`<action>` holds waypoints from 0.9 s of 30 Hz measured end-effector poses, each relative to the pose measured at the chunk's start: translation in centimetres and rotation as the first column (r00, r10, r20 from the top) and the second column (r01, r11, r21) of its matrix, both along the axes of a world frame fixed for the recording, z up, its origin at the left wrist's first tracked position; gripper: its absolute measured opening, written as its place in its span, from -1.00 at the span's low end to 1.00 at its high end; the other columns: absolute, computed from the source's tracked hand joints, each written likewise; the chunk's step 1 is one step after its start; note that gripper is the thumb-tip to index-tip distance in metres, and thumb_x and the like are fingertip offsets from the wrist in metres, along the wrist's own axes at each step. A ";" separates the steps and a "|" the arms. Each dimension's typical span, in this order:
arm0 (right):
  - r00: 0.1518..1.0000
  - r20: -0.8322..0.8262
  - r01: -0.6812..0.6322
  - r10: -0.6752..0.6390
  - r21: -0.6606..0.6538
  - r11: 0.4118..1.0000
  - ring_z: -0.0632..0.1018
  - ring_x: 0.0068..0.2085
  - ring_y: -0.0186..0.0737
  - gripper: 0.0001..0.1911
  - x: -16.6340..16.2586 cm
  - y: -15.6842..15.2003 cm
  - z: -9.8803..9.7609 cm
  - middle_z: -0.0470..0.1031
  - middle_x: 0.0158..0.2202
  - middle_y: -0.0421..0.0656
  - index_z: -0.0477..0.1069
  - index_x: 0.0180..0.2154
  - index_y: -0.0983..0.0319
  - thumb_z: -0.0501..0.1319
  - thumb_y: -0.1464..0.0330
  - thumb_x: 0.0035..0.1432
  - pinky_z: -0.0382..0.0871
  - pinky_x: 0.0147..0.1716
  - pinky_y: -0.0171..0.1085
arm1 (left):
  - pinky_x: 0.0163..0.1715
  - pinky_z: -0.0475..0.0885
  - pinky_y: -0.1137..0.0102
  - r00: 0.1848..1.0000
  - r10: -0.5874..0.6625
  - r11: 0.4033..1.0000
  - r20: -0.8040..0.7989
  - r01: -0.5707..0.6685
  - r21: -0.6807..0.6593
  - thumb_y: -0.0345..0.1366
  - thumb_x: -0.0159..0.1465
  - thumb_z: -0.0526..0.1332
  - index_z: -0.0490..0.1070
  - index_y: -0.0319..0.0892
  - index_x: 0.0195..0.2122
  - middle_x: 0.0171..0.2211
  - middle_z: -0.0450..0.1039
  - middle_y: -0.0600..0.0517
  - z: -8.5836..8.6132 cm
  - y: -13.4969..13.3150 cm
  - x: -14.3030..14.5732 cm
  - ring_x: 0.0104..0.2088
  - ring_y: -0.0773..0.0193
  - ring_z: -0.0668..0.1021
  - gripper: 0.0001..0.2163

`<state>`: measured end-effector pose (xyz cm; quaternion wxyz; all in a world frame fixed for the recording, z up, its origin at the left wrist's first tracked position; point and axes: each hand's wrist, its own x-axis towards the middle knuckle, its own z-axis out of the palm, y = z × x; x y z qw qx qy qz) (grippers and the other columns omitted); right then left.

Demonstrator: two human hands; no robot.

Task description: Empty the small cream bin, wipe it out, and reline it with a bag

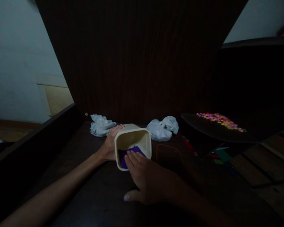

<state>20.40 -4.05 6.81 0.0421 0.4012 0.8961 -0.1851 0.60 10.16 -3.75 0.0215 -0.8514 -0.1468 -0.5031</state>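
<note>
A cream plastic container [132, 130] lies tipped so that its mouth faces me. My left hand [110, 143] grips its left side, with the fingers around the wall. Inside, a purple cloth [123, 160] rests against the lower wall. The fingers of my right hand [144, 176] reach into the mouth and lie flat on the cloth, while the thumb stretches out apart, outside the rim. Part of the cloth is hidden under these fingers.
Crumpled pale plastic bags lie behind the container, one to the left [100, 125] and one to the right [162, 127]. An orange-brown loop [169, 146] is on the dark surface [94, 195]. Pink and yellow small pieces [220, 120] sit on a dark raised panel at right.
</note>
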 end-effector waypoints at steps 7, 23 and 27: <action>0.959 0.099 0.262 -0.264 0.036 0.964 0.12 0.40 0.48 0.25 -0.9 -0.4 -0.5 0.02 0.36 0.55 0.08 0.33 0.74 0.33 -0.18 0.03 -0.02 0.40 0.15 | 0.18 0.39 -0.19 1.000 0.024 0.999 -0.015 -0.023 0.032 0.17 0.14 0.34 -0.06 -0.20 0.44 0.19 0.32 -0.35 0.4 -0.6 0.5 0.18 -0.32 0.46 -0.02; 0.943 0.304 -0.040 0.135 -0.299 0.954 0.30 0.33 0.42 0.21 -4.3 7.0 0.7 0.31 0.29 0.34 0.32 0.25 0.58 0.38 -0.23 -0.15 0.20 0.31 0.11 | 0.18 0.37 -0.24 0.999 0.035 0.997 -0.005 -0.035 0.068 0.02 0.24 0.31 -0.10 -0.12 0.44 0.17 0.33 -0.33 0.2 -0.9 0.8 0.20 -0.24 0.44 -0.14; 0.994 0.058 -0.087 0.096 -0.142 0.986 0.07 0.43 0.35 0.38 -2.8 3.6 1.2 -0.09 0.41 0.48 -0.05 0.37 0.72 0.45 -0.12 -0.11 0.03 0.40 0.01 | 0.16 0.39 -0.24 1.000 0.012 1.000 0.009 -0.012 0.026 -0.01 0.23 0.33 -0.08 -0.12 0.43 0.18 0.32 -0.33 0.0 -0.3 0.3 0.20 -0.26 0.44 -0.14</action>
